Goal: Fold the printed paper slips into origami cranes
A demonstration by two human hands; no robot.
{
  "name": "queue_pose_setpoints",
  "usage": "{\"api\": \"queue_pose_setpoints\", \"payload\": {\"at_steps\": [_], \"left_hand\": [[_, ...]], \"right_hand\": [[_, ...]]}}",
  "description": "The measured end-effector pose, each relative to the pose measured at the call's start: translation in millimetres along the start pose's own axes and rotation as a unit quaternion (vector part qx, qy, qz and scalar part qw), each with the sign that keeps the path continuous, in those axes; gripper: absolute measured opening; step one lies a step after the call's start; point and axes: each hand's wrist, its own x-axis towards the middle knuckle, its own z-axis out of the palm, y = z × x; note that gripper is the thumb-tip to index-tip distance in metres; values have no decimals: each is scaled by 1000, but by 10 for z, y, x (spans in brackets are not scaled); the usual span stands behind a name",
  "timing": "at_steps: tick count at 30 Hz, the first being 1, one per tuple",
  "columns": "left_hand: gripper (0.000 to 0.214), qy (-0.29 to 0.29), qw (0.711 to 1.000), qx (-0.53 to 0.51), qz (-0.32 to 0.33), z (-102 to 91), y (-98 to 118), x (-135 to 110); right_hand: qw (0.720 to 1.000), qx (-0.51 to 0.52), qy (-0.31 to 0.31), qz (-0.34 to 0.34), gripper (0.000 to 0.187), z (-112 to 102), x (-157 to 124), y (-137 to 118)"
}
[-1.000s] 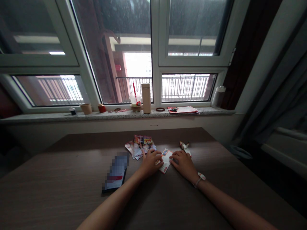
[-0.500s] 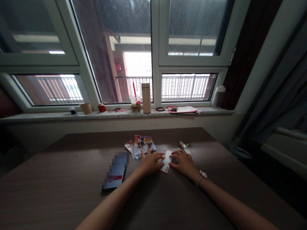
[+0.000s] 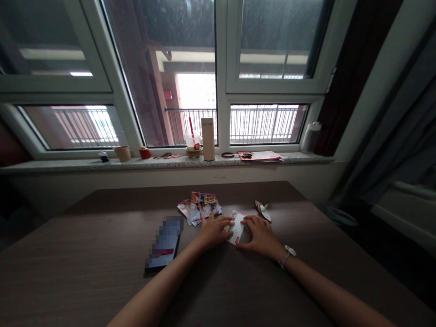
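A small folded paper (image 3: 238, 228), white with a coloured printed edge and a red mark, lies on the table between my hands. My left hand (image 3: 214, 230) holds its left side, thumb and fingertips on the paper and another finger raised toward a pile of printed leaflets (image 3: 203, 210). At the right side, my right hand (image 3: 261, 235) has its fingertips on the upper edge and its thumb by the lower corner, set wide apart. Beyond the right hand rests a crumpled or folded printed paper piece (image 3: 263, 210). The undersides of both hands are hidden.
A phone (image 3: 165, 245), partly pixelated, lies left of my left forearm on the brown table (image 3: 85, 254). On the windowsill (image 3: 163, 164) stand a beige flask (image 3: 207, 140), a paper cup (image 3: 122, 154), a drink cup with a red straw (image 3: 192, 140), and papers (image 3: 264, 156).
My right thumb has moved down to the paper's lower corner, widening the gap from the fingers. The right hand has shifted slightly, uncovering more of the crumpled piece. My left hand stays put.
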Motion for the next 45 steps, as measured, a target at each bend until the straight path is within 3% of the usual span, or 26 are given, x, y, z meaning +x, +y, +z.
{"api": "queue_pose_setpoints", "payload": {"at_steps": [2,8,12,23,37,45], "left_hand": [[36,1,1000,1,2,-4,2,-5],[38,-4,1000,-4,2,-8,-16,-8],[41,-15,1000,-6,0,-43,-11,-9],[50,-40,999,-2,7,-64,-42,-5],[52,-53,999,3,2,-62,-54,8],[49,-50,999,-15,0,-69,-55,-7]], "right_hand": [[1000,7,-4,-4,75,1,6,29],[1000,0,30,-3,33,20,92,53],[999,-25,48,-8,25,31,126,24],[1000,-11,11,-16,51,-19,78,22],[999,12,8,-31,78,32,-15,20],[990,120,59,-33,26,52,26,151]]}}
